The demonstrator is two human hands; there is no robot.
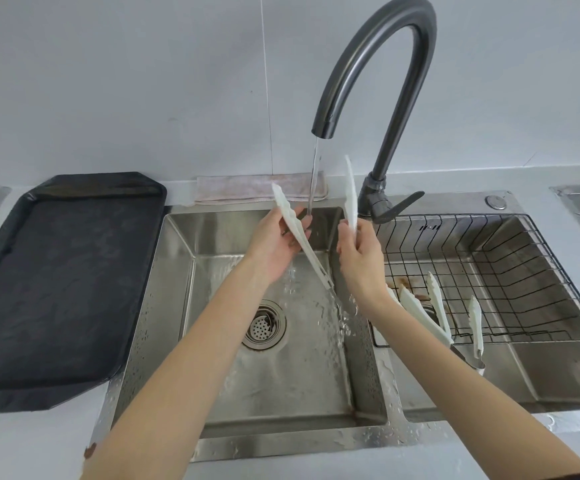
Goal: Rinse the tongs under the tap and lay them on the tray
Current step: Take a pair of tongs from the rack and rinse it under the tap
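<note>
- Both hands hold one pair of white tongs [311,252] spread in a wide V over the left sink basin [177,271]: the left hand [274,247] has its fingers curled round one arm, the right hand [359,251] pinches the other arm just below its scalloped tip, and the hinge end points down between the wrists.
- Water runs off the hinge end and splashes over the basin floor beside the drain strainer [264,325], so the rinse looks to be in full swing rather than finished.
- More white tongs [430,313] lie in the wire basket [523,271] over the right basin, just beside the right forearm; whether they are rinsed or waiting I cannot tell.
- Off to the left, the dark tray [56,271] sits on the counter touching the sink edge, with nothing on it that I can make out, so the laying-down step appears not yet done for this pair.
- Higher up, the stream from the dark gooseneck tap [375,64] falls between the two arms, striking near the left fingers.
- Behind the basin, a folded cloth [247,188] rests against the wall.
- Left to do, by my reading: finish rinsing both arms, then carry the pair left onto the tray.
</note>
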